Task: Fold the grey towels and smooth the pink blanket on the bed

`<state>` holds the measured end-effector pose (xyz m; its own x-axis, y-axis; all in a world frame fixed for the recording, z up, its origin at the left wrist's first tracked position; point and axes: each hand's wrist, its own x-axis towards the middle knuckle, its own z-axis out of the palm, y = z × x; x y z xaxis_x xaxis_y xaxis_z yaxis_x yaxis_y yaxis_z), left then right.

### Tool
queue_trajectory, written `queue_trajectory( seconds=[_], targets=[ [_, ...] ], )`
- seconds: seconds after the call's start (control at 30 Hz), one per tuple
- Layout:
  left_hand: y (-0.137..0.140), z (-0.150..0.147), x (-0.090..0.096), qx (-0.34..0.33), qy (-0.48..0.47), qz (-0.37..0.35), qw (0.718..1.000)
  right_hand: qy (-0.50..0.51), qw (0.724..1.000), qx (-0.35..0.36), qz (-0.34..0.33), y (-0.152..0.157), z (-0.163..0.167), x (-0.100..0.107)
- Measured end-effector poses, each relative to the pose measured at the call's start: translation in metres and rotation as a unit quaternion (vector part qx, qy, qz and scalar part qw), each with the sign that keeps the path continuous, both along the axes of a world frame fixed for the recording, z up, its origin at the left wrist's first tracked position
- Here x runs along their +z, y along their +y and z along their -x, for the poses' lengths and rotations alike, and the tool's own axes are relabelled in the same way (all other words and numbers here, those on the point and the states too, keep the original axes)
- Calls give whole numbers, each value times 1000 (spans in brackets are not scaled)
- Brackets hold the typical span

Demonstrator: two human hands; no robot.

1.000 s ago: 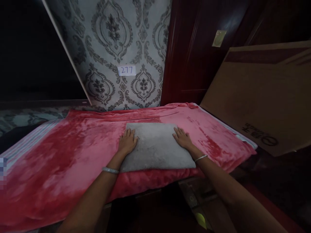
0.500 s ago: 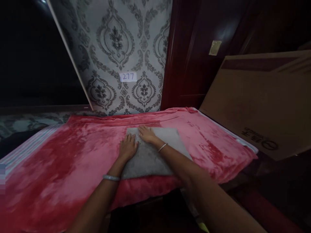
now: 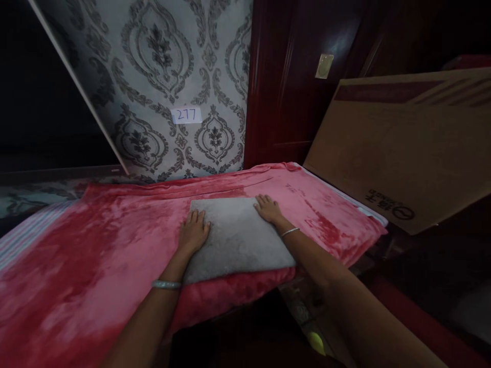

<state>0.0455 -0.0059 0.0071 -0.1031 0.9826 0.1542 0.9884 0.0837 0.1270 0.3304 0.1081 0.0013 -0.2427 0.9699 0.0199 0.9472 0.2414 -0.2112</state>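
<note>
A flat grey rectangular piece of plush-looking cloth (image 3: 241, 235) lies on a red and pink blanket (image 3: 146, 255). My left hand (image 3: 194, 231) rests flat on its left edge, fingers stretched out and pointing away from me. At its far right corner lies my right hand (image 3: 267, 208), palm down with the fingers slightly spread. Neither hand grips anything. A pale bangle circles my left wrist, and a thin white one my right.
Behind the blanket stands a patterned wall with a paper label (image 3: 186, 115) reading 277. A dark screen (image 3: 46, 102) is at the left. On the right, a large cardboard box (image 3: 406, 148) leans beside the blanket, near a dark red door panel (image 3: 286, 102).
My right hand has slid rightward across the grey cloth, from its far left part to its far right corner. My left hand stays at the left edge. The view has turned slightly right.
</note>
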Motion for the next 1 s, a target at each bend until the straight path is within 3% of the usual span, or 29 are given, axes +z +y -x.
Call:
queue_trajectory(
  seconds=[0.13, 0.23, 0.33, 0.47, 0.57, 0.67, 0.8, 1.0],
  targets=[
    [0, 0, -1, -4, -20, -7, 1000, 6, 998, -45, 32, -12, -40, -2],
    [-1, -2, 4, -1, -36, 3, 999, -6, 997, -58, 46, -26, -41, 10],
    [-6, -4, 15, -2, -54, 16, 998, -11, 1000, -20, 9, -53, -7, 26],
    [-33, -5, 23, -19, -46, 6, 999, 19, 990, 135, -46, -113, 68, 29],
    [-62, -4, 9, -38, -19, -1, 999, 20, 976, 211, -46, -152, 108, 16],
    [-82, -2, -10, -47, -7, 15, 999, 15, 972, 228, -52, -169, 119, 4],
    [-85, 1, -22, -56, -8, 14, 998, 9, 978, 205, -33, -164, 92, 2],
    [-81, 3, -24, -60, -17, 0, 998, 6, 998, 44, -33, -150, -14, -16]
  ],
)
